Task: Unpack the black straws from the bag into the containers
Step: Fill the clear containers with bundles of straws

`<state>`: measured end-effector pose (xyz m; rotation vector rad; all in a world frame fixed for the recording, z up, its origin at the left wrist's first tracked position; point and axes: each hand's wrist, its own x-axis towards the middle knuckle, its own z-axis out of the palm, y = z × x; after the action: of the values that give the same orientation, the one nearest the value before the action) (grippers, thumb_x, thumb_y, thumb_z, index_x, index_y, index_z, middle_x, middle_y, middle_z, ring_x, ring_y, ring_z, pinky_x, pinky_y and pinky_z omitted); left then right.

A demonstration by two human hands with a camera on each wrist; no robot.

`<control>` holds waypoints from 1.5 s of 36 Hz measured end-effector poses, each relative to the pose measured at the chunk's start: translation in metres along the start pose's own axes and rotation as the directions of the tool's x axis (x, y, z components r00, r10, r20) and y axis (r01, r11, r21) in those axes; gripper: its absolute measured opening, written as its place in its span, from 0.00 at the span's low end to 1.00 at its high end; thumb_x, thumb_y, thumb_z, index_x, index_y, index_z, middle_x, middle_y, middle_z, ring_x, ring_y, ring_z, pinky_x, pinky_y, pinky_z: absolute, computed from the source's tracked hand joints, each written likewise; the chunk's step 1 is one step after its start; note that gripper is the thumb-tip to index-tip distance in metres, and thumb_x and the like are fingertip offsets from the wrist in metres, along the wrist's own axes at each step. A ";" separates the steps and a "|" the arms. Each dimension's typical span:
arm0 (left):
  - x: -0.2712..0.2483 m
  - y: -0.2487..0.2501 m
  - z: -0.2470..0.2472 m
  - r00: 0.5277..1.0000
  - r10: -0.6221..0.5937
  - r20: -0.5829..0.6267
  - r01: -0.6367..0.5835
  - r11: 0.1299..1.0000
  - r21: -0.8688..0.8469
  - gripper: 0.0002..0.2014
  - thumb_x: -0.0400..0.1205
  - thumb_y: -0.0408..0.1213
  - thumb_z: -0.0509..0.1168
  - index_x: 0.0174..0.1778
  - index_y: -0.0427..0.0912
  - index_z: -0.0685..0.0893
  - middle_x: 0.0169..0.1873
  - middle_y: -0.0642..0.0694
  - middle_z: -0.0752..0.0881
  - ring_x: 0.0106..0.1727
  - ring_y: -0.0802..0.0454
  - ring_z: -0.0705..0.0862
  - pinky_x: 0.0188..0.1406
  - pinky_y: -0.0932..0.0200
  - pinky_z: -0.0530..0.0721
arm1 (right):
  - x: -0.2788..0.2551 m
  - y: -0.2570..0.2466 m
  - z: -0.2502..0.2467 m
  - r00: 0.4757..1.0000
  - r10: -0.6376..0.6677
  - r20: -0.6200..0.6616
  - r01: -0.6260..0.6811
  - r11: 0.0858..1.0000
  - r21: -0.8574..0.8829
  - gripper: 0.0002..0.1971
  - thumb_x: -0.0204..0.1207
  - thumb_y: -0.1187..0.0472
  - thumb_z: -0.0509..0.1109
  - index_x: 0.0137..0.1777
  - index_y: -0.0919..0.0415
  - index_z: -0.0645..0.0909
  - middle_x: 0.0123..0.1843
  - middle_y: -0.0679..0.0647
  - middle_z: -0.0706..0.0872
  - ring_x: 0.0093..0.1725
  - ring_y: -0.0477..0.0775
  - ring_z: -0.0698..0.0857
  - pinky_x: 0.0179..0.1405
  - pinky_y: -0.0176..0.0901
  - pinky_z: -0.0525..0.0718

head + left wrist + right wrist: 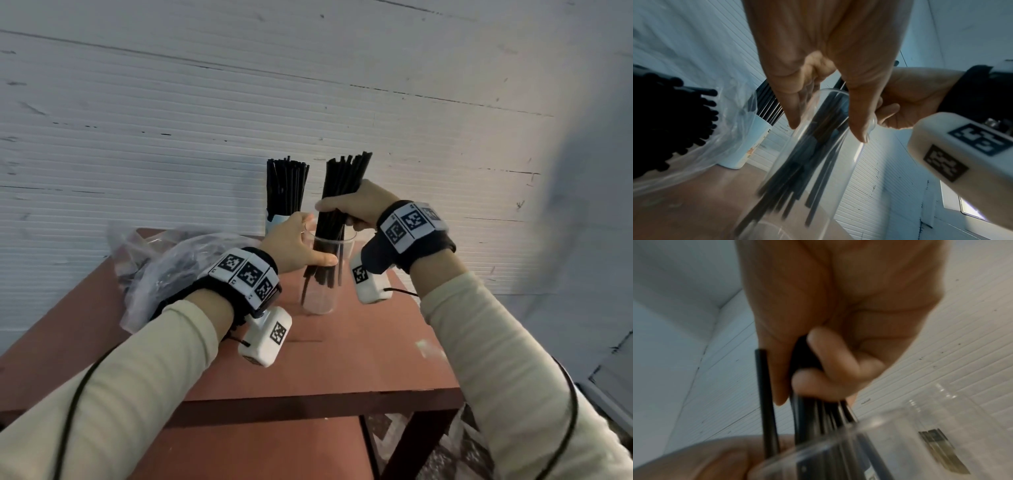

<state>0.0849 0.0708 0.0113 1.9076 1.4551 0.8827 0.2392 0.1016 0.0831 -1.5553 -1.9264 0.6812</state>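
Observation:
My right hand grips a bundle of black straws around its middle and holds it upright. The bundle's lower ends reach down inside a clear cup on the red-brown table. My left hand wraps thumb and fingers around the cup's upper part. The left wrist view shows the straws hanging inside the cup, short of its bottom. In the right wrist view my fingers curl round the straws above the cup rim. A crumpled clear bag with more straws lies at the left.
A light blue container filled with black straws stands at the table's back edge against the white ribbed wall. The bag lies close to the left of the cup. The table's front edge drops off below my forearms.

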 end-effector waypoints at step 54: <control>-0.099 -0.082 -0.129 1.000 0.001 -0.027 0.009 0.935 0.355 0.24 0.77 0.26 0.67 0.49 0.68 0.85 0.66 0.56 0.83 0.57 0.43 0.86 0.60 0.44 0.82 | -0.058 -0.045 0.153 0.857 -0.373 0.356 0.472 0.846 -0.249 0.05 0.78 0.56 0.69 0.51 0.53 0.84 0.41 0.42 0.83 0.42 0.42 0.81 0.48 0.39 0.80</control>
<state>-0.0832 0.0008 0.0120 2.1551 1.7287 0.6780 0.1105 0.0299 -0.0009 -1.1685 -2.6175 0.4241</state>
